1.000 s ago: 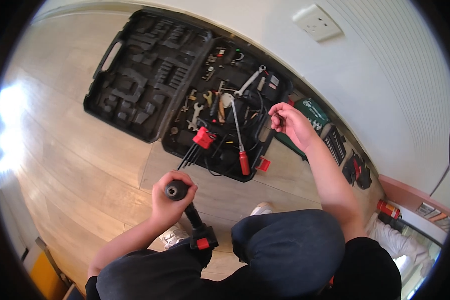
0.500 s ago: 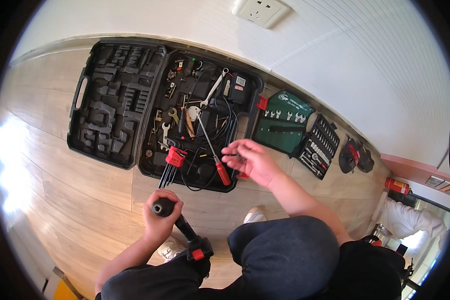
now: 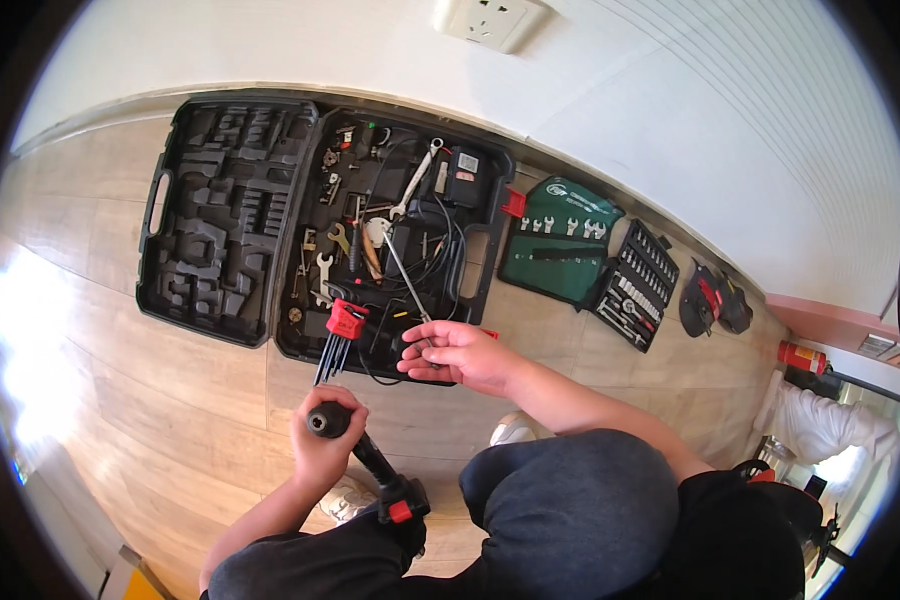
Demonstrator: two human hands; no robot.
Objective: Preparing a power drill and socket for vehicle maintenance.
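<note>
Left hand point(image 3: 322, 448) is closed around the drill point(image 3: 373, 462), its chuck point(image 3: 322, 421) facing up, battery point(image 3: 403, 502) back and right; right hand point(image 3: 470, 360), curled on a small dark piece point(image 3: 429, 351), sits apart, forward-right of the chuck

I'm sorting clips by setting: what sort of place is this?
Likely an indoor room, perhaps in a home or office: wood-look floor, a pale wall with a white socket.

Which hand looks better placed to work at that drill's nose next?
Probably the right hand: it hovers nearby, over the black case's near edge, seemingly holding a small dark thing. The left hand grips the drill.
</note>
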